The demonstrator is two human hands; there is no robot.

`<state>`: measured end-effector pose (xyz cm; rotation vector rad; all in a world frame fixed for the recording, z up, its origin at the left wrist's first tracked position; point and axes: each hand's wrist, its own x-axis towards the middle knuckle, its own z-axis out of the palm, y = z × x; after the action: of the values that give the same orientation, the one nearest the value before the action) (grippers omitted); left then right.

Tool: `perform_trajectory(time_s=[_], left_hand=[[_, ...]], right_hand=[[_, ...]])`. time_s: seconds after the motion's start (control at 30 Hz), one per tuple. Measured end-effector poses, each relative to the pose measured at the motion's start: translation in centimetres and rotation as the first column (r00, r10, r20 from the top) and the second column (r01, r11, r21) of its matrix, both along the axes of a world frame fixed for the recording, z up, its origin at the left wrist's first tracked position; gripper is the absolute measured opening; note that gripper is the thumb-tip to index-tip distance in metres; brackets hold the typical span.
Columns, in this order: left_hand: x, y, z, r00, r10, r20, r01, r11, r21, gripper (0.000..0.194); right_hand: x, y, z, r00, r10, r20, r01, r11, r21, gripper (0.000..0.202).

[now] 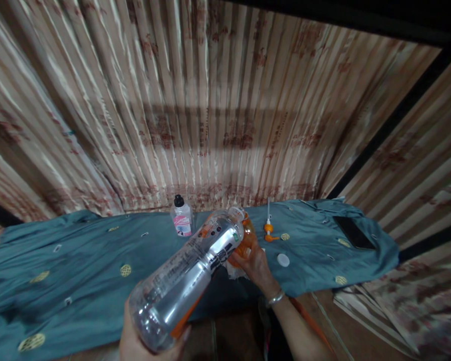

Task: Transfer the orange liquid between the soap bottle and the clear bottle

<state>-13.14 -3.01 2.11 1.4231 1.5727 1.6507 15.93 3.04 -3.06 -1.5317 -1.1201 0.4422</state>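
Note:
A large clear plastic bottle [195,271] with a printed silvery label is tilted, its neck up and to the right. My left hand [150,341] is closed around its base. My right hand [253,265] grips a smaller orange bottle [245,245], partly hidden behind the large one. The two bottle mouths are close together; whether they touch, I cannot tell. A little orange liquid shows along the low side of the large bottle. Beneath the orange bottle lies a whitish cloth or tissue [236,272]. An orange pump top [268,229] and a white round cap [283,259] lie to the right.
A clear bottle [182,220] with a black cap and pink label stands at the back. A dark phone [353,232] lies at the right. Teal patterned cloth [97,260] covers the surface. Patterned curtains [210,100] hang behind, with dark frame bars [391,118] at the side.

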Motion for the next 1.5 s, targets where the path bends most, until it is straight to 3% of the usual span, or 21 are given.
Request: perform_trajectory(time_s=[0.17, 0.4, 0.7, 1.03, 1.5], left_hand=[[-0.1, 0.2, 0.1, 1.000, -0.016, 0.007, 0.016, 1.000, 0.002, 0.067], [-0.2, 0.2, 0.4, 1.000, -0.024, -0.018, 0.024, 1.000, 0.018, 0.070], [-0.4, 0.2, 0.4, 0.999, -0.023, 0.029, 0.024, 0.999, -0.035, 0.075], [-0.2, 0.2, 1.0, 0.999, -0.026, 0.031, 0.027, 0.999, -0.030, 0.074], [-0.1, 0.1, 1.2, 1.000, -0.020, 0.023, 0.020, 1.000, -0.013, 0.074]], right_hand=[[-0.3, 0.0, 0.3, 1.000, -0.003, -0.007, 0.003, 1.000, 0.002, 0.063], [-0.3, -0.2, 0.7, 1.000, 0.008, -0.001, -0.008, 1.000, 0.002, 0.059], [-0.2, 0.0, -0.3, 1.000, -0.011, 0.017, 0.010, 0.999, 0.047, 0.058], [-0.2, -0.3, 0.6, 1.000, 0.003, -0.005, -0.003, 1.000, 0.017, 0.051], [0.0, 0.0, -0.5, 0.999, -0.031, 0.022, 0.031, 0.999, 0.007, 0.057]])
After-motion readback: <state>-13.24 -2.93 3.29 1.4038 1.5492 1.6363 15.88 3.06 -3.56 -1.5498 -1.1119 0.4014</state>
